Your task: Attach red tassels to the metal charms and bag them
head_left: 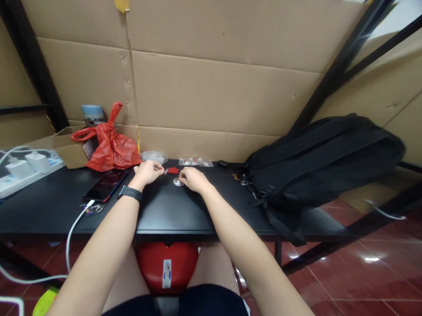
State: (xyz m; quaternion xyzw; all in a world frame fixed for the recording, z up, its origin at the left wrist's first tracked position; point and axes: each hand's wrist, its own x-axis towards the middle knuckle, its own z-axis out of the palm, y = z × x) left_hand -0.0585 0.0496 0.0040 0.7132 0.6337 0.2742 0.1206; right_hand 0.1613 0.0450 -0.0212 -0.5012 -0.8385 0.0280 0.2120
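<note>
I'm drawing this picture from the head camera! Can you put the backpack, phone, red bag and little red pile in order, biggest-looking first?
1. Backpack
2. Red bag
3. Phone
4. Little red pile

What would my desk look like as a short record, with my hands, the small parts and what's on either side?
Left hand: fingers together on a small item, too small to identify
Right hand: fingers at the edge of a round shiny disc, grip unclear
Between hands: red pieces
Behind them: row of clear packets
Left side: phone, red bag, cardboard box, power strip
Right side: black backpack
Surface: black table
</note>
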